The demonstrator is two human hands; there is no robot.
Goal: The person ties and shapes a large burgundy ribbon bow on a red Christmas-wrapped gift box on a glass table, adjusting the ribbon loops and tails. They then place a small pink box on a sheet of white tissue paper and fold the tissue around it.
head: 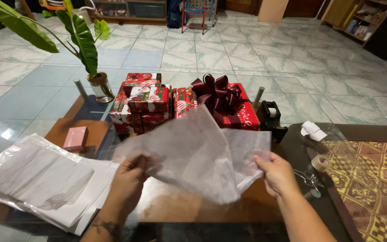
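A thin, see-through white tissue sheet (pixel 198 152) hangs in the air above the glass table (pixel 292 148), crumpled and partly folded. My left hand (pixel 131 177) grips its left edge, partly seen through the paper. My right hand (pixel 276 172) pinches its right edge. Behind the sheet stand several wrapped gift boxes (pixel 144 101) in red festive paper, one topped with a dark maroon ribbon bow (pixel 216 92).
A stack of white tissue sheets in clear plastic (pixel 36 177) lies at the left. A small pink box (pixel 75 138), a plant in a glass jar (pixel 99 85), a black tape dispenser (pixel 272 118), scissors (pixel 309 178), a tape roll (pixel 321 161) and patterned gold wrapping paper (pixel 372 188) surround the hands.
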